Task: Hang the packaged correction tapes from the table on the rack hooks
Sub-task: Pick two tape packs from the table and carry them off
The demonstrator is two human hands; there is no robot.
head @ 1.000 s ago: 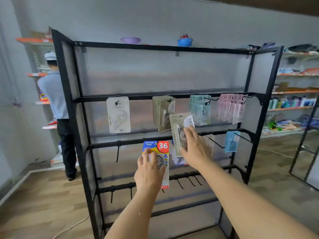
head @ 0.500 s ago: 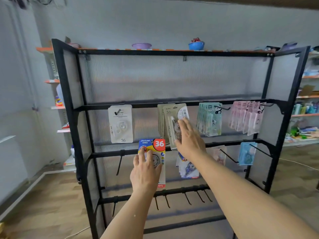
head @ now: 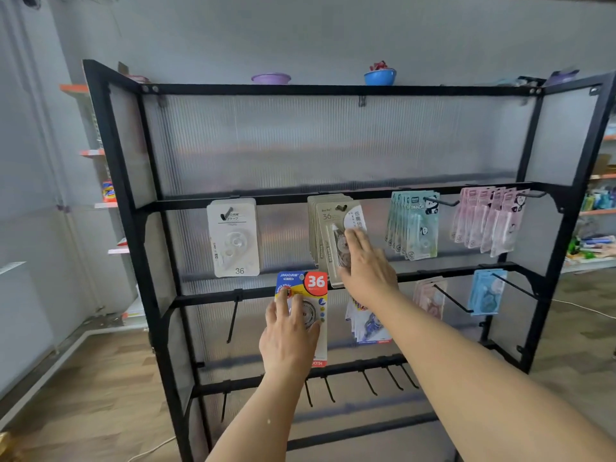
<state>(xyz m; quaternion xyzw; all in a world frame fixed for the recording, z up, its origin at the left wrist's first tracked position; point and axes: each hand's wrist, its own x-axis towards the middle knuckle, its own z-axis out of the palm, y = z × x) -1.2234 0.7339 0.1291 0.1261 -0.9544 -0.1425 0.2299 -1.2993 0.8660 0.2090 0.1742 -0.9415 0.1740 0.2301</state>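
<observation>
Both hands are reaching up to the black rack (head: pixel 110 181). The right hand (head: pixel 365 266) is lying with fingers (head: pixel 354 240) stretched out flat against the front beige correction tape pack (head: pixel 336 228), which is hanging on a hook of the middle rail along with a stack of the same packs behind it; the hole at its top is sitting over the hook tip. The left hand (head: pixel 289 331) is gripping a blue-and-red correction tape pack (head: pixel 308 288) marked 36, fingers (head: pixel 283 303) spread over its front, thumb side hidden, and is holding it upright just below the beige stack, in front of the next rail down. Cannot tell whether this pack is touching a hook. A white pack (head: pixel 233 238) is hanging to the left on the same middle rail, teal panda packs (head: pixel 415 225) and pink packs (head: pixel 486 221) are hanging to the right. On the lower rail, more packs (head: pixel 366 325) are hanging behind the right forearm, and a light blue pack (head: pixel 486 291) is sitting further right. Bare hooks (head: pixel 370 383) are sticking out of the bottom rail. A purple bowl (head: pixel 270 78) and a blue bowl (head: pixel 380 76) are sitting on the rack's top.
</observation>
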